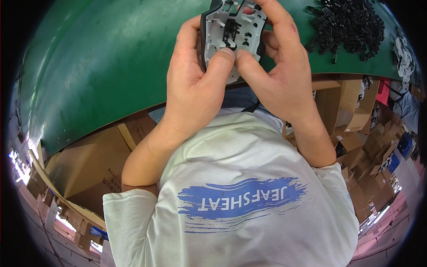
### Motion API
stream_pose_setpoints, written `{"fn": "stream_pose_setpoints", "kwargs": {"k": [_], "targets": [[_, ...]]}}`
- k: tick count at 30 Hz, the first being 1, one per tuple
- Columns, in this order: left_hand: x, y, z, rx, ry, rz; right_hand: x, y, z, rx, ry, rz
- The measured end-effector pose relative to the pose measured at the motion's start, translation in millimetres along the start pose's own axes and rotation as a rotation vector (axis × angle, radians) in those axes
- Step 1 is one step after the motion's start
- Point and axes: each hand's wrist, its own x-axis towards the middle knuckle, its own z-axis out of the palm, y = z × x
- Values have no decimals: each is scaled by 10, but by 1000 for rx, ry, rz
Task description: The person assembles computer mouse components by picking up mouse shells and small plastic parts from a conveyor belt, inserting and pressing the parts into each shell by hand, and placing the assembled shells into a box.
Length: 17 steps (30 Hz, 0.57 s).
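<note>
Between my two hands is a plastic mouse shell [242, 27], its hollow inside turned up, pale grey within and black along the sides. Small pegs and black clip-like parts show inside it. My left hand [195, 73] wraps the shell's left side, with the thumb pressing at its near end. From the right, my right hand [282, 66] grips the other side, its thumb beside the left thumb. The top of the shell runs out of the picture, and some fingertips are hidden behind it.
A green tabletop [111, 53] spreads beneath my hands. On it, a heap of small black plastic parts [349, 26] lies at the right, with white parts [403, 58] beyond. Cardboard boxes [91, 162] stand under the table at the left; more cartons [369, 173] crowd the right.
</note>
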Motion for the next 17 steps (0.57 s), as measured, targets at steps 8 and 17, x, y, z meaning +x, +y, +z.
{"fn": "stream_pose_setpoints", "kwargs": {"k": [8,17], "targets": [[-42,-127,33,112,108,118,-137,156,63,254,85,207],[-34,-281,-44,351,103,171,-91,183,-37,-189,-69,113]]}}
